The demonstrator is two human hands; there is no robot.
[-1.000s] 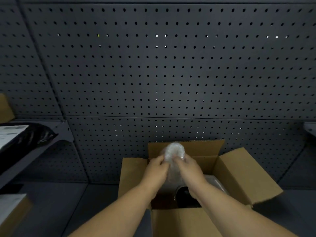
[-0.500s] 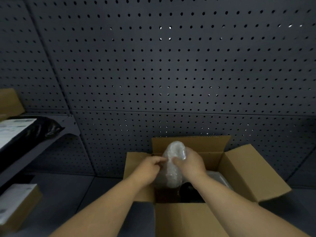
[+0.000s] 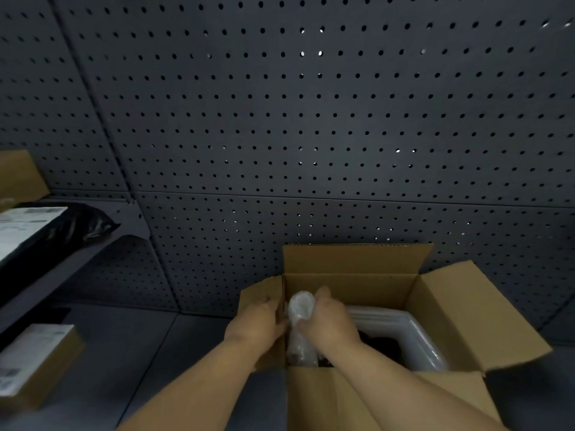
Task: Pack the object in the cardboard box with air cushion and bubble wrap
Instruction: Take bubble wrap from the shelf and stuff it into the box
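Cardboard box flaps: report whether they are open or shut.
Open. The cardboard box has its flaps folded outward, and both hands, left hand and right hand, push a bubble-wrapped bundle down inside.

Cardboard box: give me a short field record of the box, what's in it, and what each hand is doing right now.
box: cardboard box, open, all flaps up or folded outward
contents: air cushion lining the far and right inner walls; dark object in the middle, mostly hidden
bundle: bubble wrap, upright against the left inner wall, lower end inside the box
left hand: at the left wall, fingers by the bundle
right hand: gripping the bundle from the right
backdrop: dark pegboard
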